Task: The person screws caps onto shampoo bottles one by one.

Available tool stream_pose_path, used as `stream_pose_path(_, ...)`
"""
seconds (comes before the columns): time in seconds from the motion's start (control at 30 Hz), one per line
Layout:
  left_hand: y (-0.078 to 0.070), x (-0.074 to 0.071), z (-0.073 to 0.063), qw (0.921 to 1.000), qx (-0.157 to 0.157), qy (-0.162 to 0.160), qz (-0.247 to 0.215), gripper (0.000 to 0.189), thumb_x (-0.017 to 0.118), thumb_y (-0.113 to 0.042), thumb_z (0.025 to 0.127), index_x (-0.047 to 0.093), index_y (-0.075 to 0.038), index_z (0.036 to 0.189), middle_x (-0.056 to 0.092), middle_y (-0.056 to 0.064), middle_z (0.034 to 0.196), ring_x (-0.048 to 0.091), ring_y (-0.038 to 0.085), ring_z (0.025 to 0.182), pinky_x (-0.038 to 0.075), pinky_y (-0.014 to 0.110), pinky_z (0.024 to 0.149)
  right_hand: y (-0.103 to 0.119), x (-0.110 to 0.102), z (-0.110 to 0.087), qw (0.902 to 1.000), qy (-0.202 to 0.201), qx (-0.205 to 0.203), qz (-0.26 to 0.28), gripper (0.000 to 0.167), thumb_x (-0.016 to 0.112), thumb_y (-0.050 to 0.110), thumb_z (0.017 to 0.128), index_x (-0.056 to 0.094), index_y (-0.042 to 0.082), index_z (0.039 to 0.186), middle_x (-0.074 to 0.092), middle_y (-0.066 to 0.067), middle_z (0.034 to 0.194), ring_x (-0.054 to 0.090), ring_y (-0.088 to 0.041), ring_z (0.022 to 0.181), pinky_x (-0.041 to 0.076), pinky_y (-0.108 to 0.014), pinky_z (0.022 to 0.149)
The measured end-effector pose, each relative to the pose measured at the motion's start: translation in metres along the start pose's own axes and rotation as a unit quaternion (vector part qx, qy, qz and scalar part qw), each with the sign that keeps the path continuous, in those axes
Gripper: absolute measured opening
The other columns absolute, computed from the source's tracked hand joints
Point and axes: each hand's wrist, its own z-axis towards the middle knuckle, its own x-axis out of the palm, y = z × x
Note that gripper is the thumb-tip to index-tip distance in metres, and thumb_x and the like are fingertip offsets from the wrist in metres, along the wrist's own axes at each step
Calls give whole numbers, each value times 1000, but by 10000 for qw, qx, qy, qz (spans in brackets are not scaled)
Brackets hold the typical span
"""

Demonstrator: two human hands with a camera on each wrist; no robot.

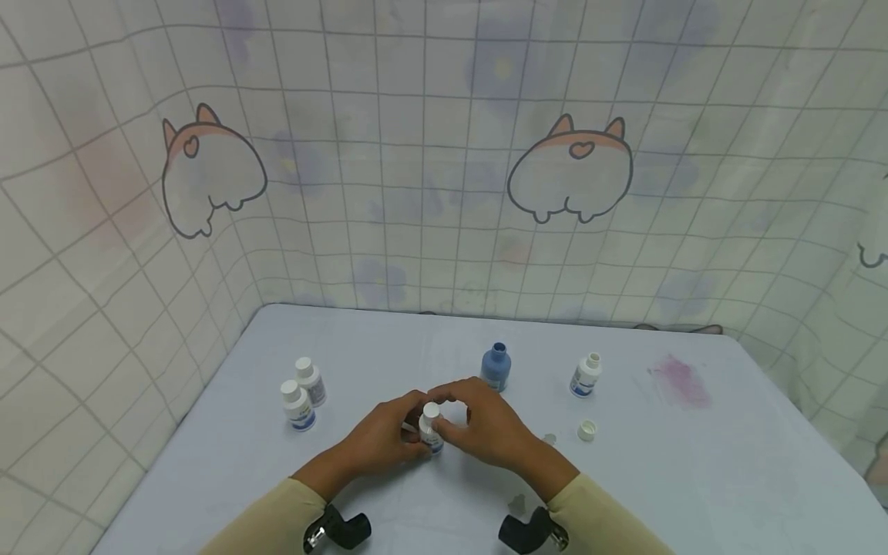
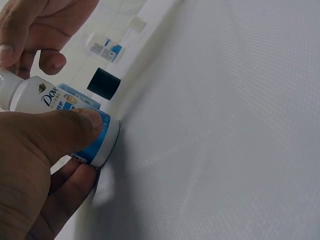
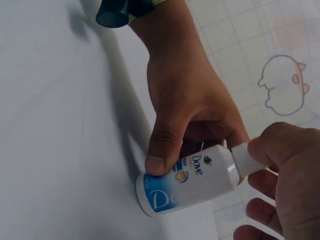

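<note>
The bottle (image 1: 429, 428) stands upright in the left hand (image 1: 378, 438).

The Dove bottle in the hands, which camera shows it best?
The right wrist view: the Dove bottle shows large, most of its front uncovered. The left wrist view has the left hand covering more of it; the head view shows it small.

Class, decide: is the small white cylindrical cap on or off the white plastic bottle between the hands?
On: the cap sits atop the bottle, where the right hand pinches it. Whether it is tight, I cannot tell.
</note>
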Motion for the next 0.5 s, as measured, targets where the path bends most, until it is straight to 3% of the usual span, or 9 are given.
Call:
stream_pose_path(0.13, 0, 0, 0, 10000, -5, 15, -70, 58, 87, -9, 83, 56, -19, 131, 68, -5, 116, 67, 9, 105, 57, 18, 82, 0, -1, -1, 9997, 34, -240, -17, 35, 73, 16, 96, 70, 21, 130, 66, 8, 122, 58, -21, 92, 50, -25, 65)
stream_pose_path(0.37, 1, 1, 1, 10000, 8, 7, 67, 57, 87, -10, 83, 57, -24, 130, 67, -10, 111, 66, 7, 101, 57, 19, 82, 0, 3, 1, 9997, -82, 35, -233, 25, 76, 24, 94, 72, 22, 119, 65, 12, 110, 59, -12, 103, 53, -29, 78)
stream_pose_path(0.5, 1, 1, 1, 9999, -4, -5, 103, 57, 87, -11, 83, 58, -24, 130, 66, -12, 109, 65, 6, 99, 57, 20, 82, 0, 5, 1, 9995, -132, 217, -209, 21, 77, 31, 93, 71, 25, 112, 62, 13, 104, 58, -11, 99, 53, -31, 81)
